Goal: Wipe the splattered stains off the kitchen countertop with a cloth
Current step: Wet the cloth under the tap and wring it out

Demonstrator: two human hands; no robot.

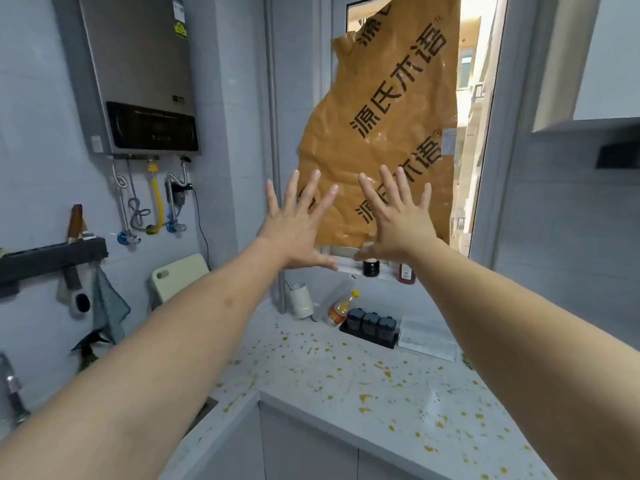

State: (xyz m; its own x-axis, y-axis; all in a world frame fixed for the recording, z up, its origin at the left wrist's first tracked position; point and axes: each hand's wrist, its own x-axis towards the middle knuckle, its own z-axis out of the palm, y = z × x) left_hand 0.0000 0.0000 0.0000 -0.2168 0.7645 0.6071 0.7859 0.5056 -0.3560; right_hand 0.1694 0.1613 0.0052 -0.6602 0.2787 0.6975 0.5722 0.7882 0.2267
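Observation:
The white speckled countertop [346, 393] fills the lower middle and is covered with several orange-yellow splatter stains [365, 398]. A grey-green cloth [107, 306] hangs from a dark wall rack at the left, above the sink. My left hand [298, 226] and my right hand [398, 223] are both raised in front of the window, backs toward me, fingers spread wide, holding nothing. Both hands are well above the countertop and far from the cloth.
At the back of the counter stand a white cup [301, 301], an orange-capped bottle [341, 310], a black tray of three spice jars [370, 327] and a white box [429, 339]. A cutting board [180, 275] leans on the wall. A faucet [14, 393] is at the left.

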